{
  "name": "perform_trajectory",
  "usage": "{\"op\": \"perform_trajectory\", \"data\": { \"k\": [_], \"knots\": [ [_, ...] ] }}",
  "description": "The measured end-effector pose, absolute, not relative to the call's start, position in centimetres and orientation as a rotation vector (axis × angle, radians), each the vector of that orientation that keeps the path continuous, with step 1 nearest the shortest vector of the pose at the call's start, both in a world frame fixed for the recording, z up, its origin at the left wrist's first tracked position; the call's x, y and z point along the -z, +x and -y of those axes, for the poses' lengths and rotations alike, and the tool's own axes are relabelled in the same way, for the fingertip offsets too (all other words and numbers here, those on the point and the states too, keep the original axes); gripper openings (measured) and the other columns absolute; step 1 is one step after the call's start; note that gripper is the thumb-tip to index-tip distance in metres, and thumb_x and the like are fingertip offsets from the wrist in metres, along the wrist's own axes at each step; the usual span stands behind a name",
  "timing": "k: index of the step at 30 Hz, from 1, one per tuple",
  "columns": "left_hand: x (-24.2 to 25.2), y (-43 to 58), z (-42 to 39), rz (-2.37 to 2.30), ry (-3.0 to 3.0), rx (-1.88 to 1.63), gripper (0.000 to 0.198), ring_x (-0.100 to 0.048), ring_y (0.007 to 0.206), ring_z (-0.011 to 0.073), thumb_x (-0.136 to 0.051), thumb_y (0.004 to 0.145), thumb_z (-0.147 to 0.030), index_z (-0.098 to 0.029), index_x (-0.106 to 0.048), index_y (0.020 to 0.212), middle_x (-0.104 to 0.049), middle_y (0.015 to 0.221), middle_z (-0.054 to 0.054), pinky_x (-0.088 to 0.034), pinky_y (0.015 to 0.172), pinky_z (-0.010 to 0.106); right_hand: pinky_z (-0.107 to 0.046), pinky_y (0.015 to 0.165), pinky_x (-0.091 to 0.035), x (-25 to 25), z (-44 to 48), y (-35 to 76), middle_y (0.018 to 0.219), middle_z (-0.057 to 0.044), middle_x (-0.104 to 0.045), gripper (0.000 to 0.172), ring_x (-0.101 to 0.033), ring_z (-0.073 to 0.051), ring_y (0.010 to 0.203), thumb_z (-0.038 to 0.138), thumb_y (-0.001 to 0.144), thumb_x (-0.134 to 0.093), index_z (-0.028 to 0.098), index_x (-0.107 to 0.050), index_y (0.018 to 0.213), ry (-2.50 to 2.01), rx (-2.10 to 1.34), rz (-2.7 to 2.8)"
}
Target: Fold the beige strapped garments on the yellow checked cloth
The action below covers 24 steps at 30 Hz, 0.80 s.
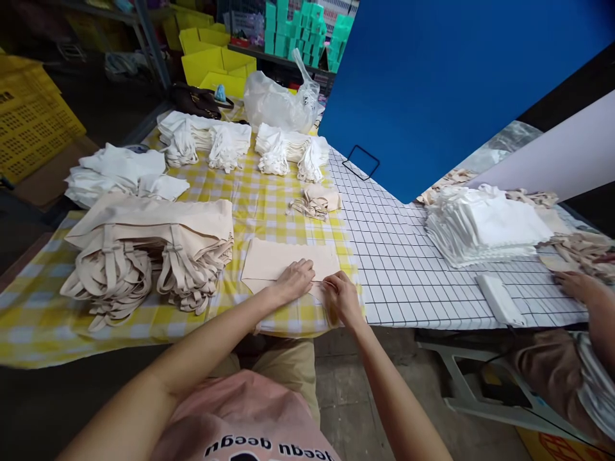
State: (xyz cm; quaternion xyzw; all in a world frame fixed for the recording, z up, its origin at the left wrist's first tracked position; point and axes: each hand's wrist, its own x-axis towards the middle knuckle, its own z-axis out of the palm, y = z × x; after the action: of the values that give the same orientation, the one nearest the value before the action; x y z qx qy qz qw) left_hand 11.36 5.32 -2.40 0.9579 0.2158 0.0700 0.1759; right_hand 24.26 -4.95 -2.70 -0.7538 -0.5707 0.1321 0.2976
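A beige camisole lies flat on the yellow checked cloth in front of me, its lower part forming a folded edge. My left hand rests on it with the fingers lying on the fabric near that edge. Close beside it, my right hand pinches the garment's right lower edge; the fingertips are partly hidden. To the left sits a thick stack of beige camisoles, their straps hanging in bunches at the front. Just beyond the flat piece is a small crumpled beige garment with straps.
White strappy garments form piles at the back, near a clear plastic bag. A blue board rises at the right. Past it are a white stack, a white box-shaped object and another person's hand.
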Motion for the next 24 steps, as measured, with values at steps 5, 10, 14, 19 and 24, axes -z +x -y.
{"op": "perform_trajectory", "data": {
  "k": [5, 10, 14, 19, 24],
  "knots": [
    [3.3, 11.7, -5.9, -0.491, 2.885, -0.194, 0.019, -0.053, 0.090, 0.0209, -0.044, 0.085, -0.013, -0.011, -0.063, 0.082, -0.058, 0.088, 0.011, -0.047, 0.073, 0.031, -0.024, 0.062, -0.039, 3.0, 4.0, 24.4, 0.073, -0.003, -0.054, 0.018, -0.052, -0.014, 0.066, 0.021, 0.081, -0.048, 0.018, -0.062, 0.070, -2.057, -0.358, 1.518],
    [3.8, 12.0, -6.6, -0.602, 2.711, -0.261, 0.017, -0.054, 0.091, 0.0196, -0.049, 0.084, -0.018, -0.015, -0.065, 0.087, -0.062, 0.090, 0.007, -0.046, 0.076, 0.029, -0.024, 0.059, -0.036, 2.4, 3.5, 24.6, 0.072, -0.002, -0.056, 0.021, -0.052, -0.014, 0.065, 0.024, 0.083, -0.048, 0.019, -0.062, 0.069, -2.112, -0.356, 1.591],
    [4.1, 12.3, -7.1, -0.647, 2.603, -0.238, 0.017, -0.054, 0.091, 0.0189, -0.050, 0.084, -0.019, -0.017, -0.067, 0.088, -0.063, 0.091, 0.005, -0.045, 0.079, 0.029, -0.024, 0.057, -0.033, 2.2, 2.9, 24.7, 0.074, -0.003, -0.057, 0.021, -0.052, -0.014, 0.064, 0.024, 0.085, -0.047, 0.019, -0.062, 0.072, -2.192, -0.309, 1.653],
    [4.1, 12.3, -7.3, -0.645, 2.569, -0.236, 0.018, -0.055, 0.090, 0.0187, -0.051, 0.085, -0.023, -0.017, -0.068, 0.087, -0.063, 0.089, 0.005, -0.045, 0.079, 0.028, -0.024, 0.055, -0.031, 2.1, 2.4, 24.6, 0.077, -0.003, -0.059, 0.021, -0.052, -0.014, 0.064, 0.025, 0.086, -0.047, 0.019, -0.063, 0.074, -2.252, -0.293, 1.701],
    [4.0, 12.4, -7.5, -0.642, 2.567, -0.218, 0.016, -0.055, 0.088, 0.0177, -0.052, 0.084, -0.023, -0.016, -0.067, 0.084, -0.063, 0.086, 0.005, -0.044, 0.077, 0.027, -0.025, 0.054, -0.029, 2.0, 2.3, 24.5, 0.077, -0.003, -0.059, 0.021, -0.051, -0.014, 0.063, 0.021, 0.086, -0.045, 0.019, -0.062, 0.074, -2.282, -0.253, 1.727]
  ]
}}
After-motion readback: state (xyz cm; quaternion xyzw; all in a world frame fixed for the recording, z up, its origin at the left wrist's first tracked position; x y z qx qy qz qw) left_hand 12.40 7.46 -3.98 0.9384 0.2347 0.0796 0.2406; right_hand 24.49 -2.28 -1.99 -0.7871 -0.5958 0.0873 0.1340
